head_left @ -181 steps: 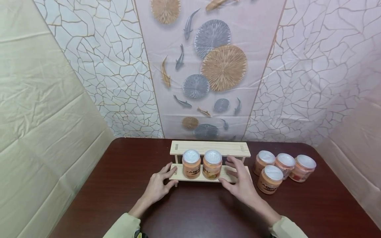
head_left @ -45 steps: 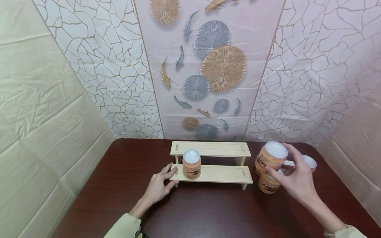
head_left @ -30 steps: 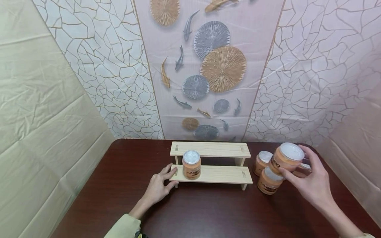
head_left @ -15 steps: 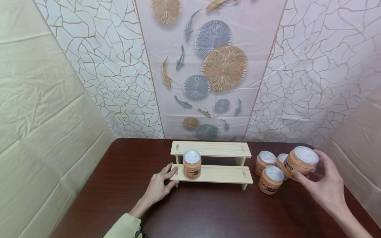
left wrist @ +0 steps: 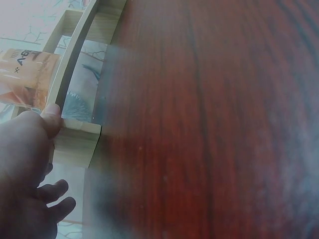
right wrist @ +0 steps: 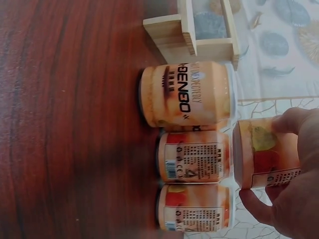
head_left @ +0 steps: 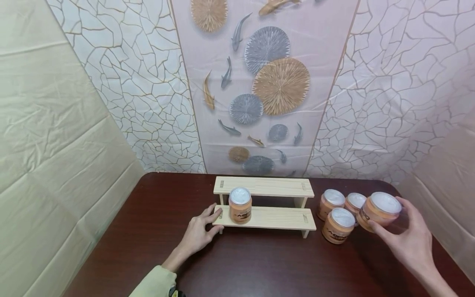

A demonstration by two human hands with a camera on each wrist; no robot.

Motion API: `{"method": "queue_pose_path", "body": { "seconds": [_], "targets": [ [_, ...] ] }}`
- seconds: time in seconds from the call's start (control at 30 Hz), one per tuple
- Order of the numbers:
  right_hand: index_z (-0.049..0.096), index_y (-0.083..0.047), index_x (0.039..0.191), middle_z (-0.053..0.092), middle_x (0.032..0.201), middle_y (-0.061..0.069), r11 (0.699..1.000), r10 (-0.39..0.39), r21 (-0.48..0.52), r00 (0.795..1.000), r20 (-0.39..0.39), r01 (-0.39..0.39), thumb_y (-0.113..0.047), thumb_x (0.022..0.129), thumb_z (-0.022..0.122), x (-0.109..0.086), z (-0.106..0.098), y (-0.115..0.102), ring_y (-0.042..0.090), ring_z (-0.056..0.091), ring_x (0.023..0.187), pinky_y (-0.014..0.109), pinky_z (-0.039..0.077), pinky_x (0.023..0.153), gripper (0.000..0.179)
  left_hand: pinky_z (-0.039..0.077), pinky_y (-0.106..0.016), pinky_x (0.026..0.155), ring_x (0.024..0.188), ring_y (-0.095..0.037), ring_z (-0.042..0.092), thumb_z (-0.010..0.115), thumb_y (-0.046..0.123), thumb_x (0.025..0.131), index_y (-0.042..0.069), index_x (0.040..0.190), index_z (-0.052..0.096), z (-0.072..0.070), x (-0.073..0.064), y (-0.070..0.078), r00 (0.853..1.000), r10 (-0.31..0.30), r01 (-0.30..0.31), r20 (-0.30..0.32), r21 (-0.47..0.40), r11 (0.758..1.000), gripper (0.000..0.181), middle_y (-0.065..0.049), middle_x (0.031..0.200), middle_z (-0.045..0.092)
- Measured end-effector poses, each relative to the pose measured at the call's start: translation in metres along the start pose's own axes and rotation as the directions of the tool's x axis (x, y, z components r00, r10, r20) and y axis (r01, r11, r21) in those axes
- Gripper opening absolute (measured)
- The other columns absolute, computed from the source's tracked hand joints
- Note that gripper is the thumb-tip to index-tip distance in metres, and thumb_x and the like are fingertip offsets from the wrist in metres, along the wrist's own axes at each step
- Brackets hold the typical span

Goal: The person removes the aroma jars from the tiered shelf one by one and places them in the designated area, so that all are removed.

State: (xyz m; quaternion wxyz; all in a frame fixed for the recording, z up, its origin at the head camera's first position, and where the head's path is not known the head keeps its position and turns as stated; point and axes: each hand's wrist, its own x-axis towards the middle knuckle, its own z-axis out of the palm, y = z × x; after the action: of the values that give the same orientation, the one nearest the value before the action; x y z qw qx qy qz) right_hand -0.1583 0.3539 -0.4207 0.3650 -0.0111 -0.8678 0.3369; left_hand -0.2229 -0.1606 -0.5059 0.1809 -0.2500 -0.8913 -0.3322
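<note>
My right hand (head_left: 412, 241) grips an orange-labelled jar (head_left: 378, 210) with a silvery lid, thumb on its near side and fingers round the far side. In the right wrist view this held jar (right wrist: 266, 152) hangs above the standing jars, clear of the table. My left hand (head_left: 198, 231) holds the left end of a two-step wooden rack (head_left: 276, 218), thumb at the front edge and fingers on the lower board. A similar jar (head_left: 240, 206) stands upright on that board, just right of my left fingers. The left wrist view shows my left thumb (left wrist: 52, 117) against the board's edge.
Several matching jars stand close together on the dark red table (head_left: 237, 264) right of the rack, among them a front jar (head_left: 337, 226) and a back jar (head_left: 331, 202). The held jar partly covers this group. A patterned cloth (head_left: 256, 140) hangs behind the table.
The right-hand jar from the rack's lower board is now in my right hand, carried right over the group. Over the last second it moved further right and lower. My left hand stays put.
</note>
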Motion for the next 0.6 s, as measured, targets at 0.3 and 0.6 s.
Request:
{"method": "queue_pose_path", "body": {
  "seconds": [0.3, 0.6],
  "targets": [
    [0.052, -0.005, 0.142, 0.059, 0.119, 0.022, 0.998, 0.043, -0.038, 0.999, 0.015, -0.042, -0.003, 0.063, 0.09, -0.012, 0.006, 0.012, -0.018, 0.035, 0.107, 0.017, 0.026, 0.085, 0.088, 0.049, -0.052, 0.092, 0.123, -0.04, 0.054, 0.081, 0.019, 0.086, 0.003, 0.133, 0.064, -0.001, 0.0, 0.001, 1.0, -0.004, 0.004, 0.013, -0.013, 1.0, 0.053, -0.027, 0.142, 0.05],
    [0.051, -0.003, 0.142, 0.059, 0.121, 0.025, 0.995, 0.076, -0.066, 0.997, 0.033, -0.074, -0.003, 0.062, 0.09, -0.021, 0.013, 0.022, -0.001, 0.045, 0.106, 0.021, 0.029, 0.085, 0.089, 0.049, -0.052, 0.092, 0.123, -0.04, 0.054, 0.081, 0.02, 0.086, 0.004, 0.133, 0.065, -0.001, 0.0, 0.001, 1.0, -0.014, 0.014, 0.017, -0.009, 1.0, 0.052, -0.027, 0.142, 0.05]
  ]
}}
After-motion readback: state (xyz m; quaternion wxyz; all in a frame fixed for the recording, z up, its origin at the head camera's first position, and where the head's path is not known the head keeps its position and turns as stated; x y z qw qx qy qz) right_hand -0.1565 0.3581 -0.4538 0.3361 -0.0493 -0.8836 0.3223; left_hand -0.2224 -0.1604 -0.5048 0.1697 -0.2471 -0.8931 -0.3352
